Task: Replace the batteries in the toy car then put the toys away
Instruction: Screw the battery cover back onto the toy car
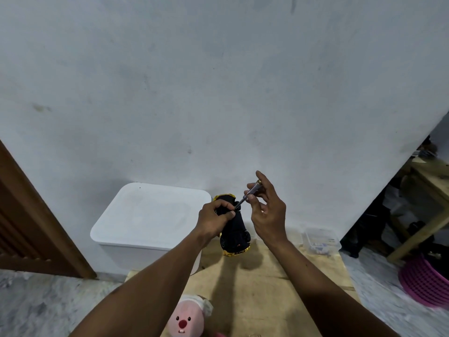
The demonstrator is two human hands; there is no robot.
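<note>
Black-gold toy car (234, 229): held up off the wooden board (262, 283), underside toward camera, nose tilted toward 11 o'clock, centre of view.
Left hand (213, 218): fingers curled tight round the car's upper end, thumb across the chassis.
Right hand (266, 210): at 3 o'clock of the car, thumb and index pinching the screwdriver handle, other fingers loosely spread.
Screwdriver (246, 194): clear handle, brass cap, tip slanted down toward 8 o'clock onto the car underside by the left thumb.
White lidded bin (150, 222): 9 o'clock of the car, against the wall.
Clear small box (322, 239): 3 o'clock, on the board edge, contents unclear.
Pink plush toy (187, 319): 6 o'clock, bottom edge.
Pink basket (425, 280): 4 o'clock, on the floor.
</note>
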